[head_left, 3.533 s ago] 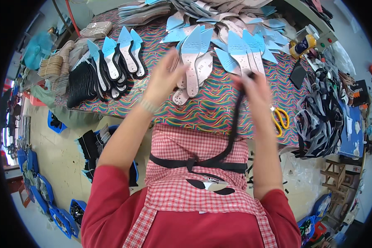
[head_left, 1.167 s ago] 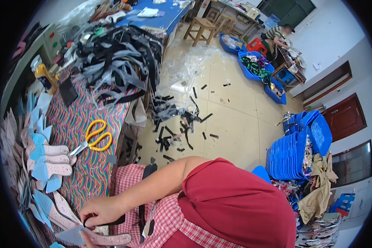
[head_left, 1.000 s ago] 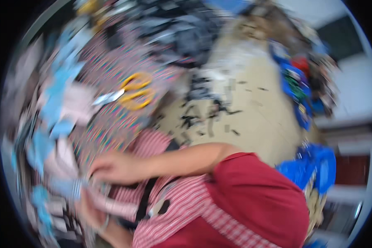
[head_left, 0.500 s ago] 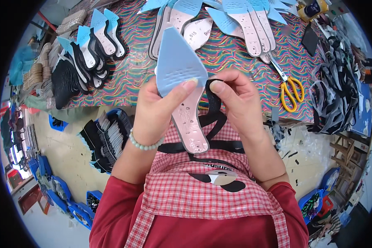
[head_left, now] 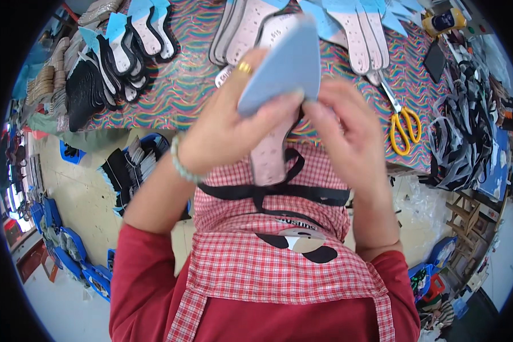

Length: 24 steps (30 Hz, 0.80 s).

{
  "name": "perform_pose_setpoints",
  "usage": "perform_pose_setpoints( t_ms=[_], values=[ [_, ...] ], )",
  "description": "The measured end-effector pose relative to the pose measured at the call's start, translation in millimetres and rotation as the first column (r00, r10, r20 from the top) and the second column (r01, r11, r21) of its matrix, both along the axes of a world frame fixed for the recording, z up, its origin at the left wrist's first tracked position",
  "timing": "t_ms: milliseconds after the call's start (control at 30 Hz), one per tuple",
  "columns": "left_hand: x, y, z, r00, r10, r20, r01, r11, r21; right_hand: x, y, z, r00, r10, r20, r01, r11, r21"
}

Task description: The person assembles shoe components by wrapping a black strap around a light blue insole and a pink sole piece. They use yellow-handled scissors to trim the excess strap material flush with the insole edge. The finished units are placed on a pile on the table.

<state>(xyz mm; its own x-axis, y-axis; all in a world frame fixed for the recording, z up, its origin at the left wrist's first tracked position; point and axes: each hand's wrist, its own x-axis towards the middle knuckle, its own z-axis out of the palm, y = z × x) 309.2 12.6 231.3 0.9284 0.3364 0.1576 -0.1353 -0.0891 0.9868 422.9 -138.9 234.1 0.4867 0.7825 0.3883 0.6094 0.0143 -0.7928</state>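
Observation:
My left hand [head_left: 219,134] grips a shoe insole [head_left: 288,65] with a light blue pointed toe part and a pink heel part [head_left: 268,159]. Its thumb lies across the front face, and the toe points up and to the right. At the insole's right edge, the fingers of my right hand [head_left: 353,134] are closed on a narrow black strip [head_left: 300,164], blurred by motion. The strip runs down along the edge and loops in front of my apron. The exact pinch point is partly hidden.
On the patterned table lie stacked blue-and-pink insoles [head_left: 248,31] and more insoles [head_left: 359,43] farther right. Yellow-handled scissors [head_left: 406,131] lie right of my hand. Black-edged insoles [head_left: 119,51] sit at left, a heap of dark strips [head_left: 461,119] at right, a bottle [head_left: 443,21] behind.
The insole has tilted, its toe swinging right and turning more edge-on. My left hand has rotated with it, and my right hand has stayed at its edge with the strip.

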Motion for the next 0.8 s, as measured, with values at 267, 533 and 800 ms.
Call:
perform_pose_setpoints(
  t_ms=[267,533,800],
  values=[
    [12.4,-12.0,26.6,0.966,0.017,0.259,0.060,0.957,-0.285,-24.6,-3.4,-8.3,0.593,0.156,-0.790,0.038,0.974,0.221],
    [1.1,-23.2,32.5,0.972,0.077,0.220,-0.019,0.968,-0.252,-39.4,-10.8,-16.3,0.851,0.064,-0.522,0.088,0.961,0.262],
    [7.9,-12.4,37.6,0.996,0.013,0.093,0.025,0.920,-0.391,-36.4,-10.6,-5.9,0.655,0.092,-0.750,-0.094,0.995,0.039]
  ],
)
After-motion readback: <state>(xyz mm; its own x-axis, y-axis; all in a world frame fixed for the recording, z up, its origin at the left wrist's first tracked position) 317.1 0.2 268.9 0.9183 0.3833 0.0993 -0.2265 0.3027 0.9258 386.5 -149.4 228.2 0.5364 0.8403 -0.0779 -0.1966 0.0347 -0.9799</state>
